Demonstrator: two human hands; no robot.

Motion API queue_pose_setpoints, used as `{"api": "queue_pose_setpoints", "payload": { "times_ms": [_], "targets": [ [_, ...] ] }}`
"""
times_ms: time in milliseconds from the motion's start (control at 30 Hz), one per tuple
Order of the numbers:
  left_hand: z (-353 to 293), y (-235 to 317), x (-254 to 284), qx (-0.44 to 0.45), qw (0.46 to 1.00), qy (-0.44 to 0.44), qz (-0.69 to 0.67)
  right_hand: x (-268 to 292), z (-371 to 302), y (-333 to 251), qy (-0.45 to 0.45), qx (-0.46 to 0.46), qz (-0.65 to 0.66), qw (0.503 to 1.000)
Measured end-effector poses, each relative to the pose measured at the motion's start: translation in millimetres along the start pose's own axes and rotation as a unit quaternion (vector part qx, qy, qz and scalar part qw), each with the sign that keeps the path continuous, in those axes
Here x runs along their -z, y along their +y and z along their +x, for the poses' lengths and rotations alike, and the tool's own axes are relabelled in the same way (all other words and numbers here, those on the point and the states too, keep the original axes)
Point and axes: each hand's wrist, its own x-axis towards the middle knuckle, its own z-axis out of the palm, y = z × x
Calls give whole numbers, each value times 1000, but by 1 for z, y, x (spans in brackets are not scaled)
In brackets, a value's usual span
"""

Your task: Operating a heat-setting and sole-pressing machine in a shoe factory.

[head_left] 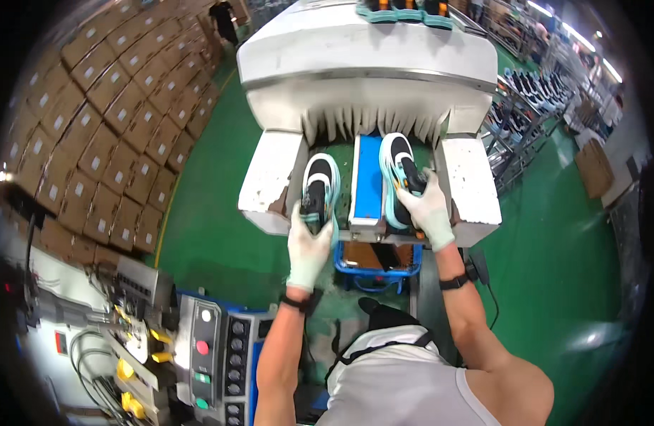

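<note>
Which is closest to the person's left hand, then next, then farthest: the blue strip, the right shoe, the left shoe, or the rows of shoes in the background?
From the left hand in the head view:
1. Left shoe: in its grip.
2. Blue strip: right, between the two shoes.
3. Right shoe: past the strip.
4. Rows of shoes: far right, behind.

Bright light washes the bulky white metal machine. Right of it, long white ceiling tubes glare and the glossy green floor carries a hazy reflection; left, brown cardboard cartons bow toward the dark rim.
</note>
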Motion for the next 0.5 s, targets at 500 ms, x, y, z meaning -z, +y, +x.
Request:
{"api": "queue_pose_setpoints", "payload": {
  "times_ms": [500],
  "targets": [
    [91, -92, -56, -61, 998, -29, 15, -134, 150, 53, 151, 165, -147, 963]
  ]
}}
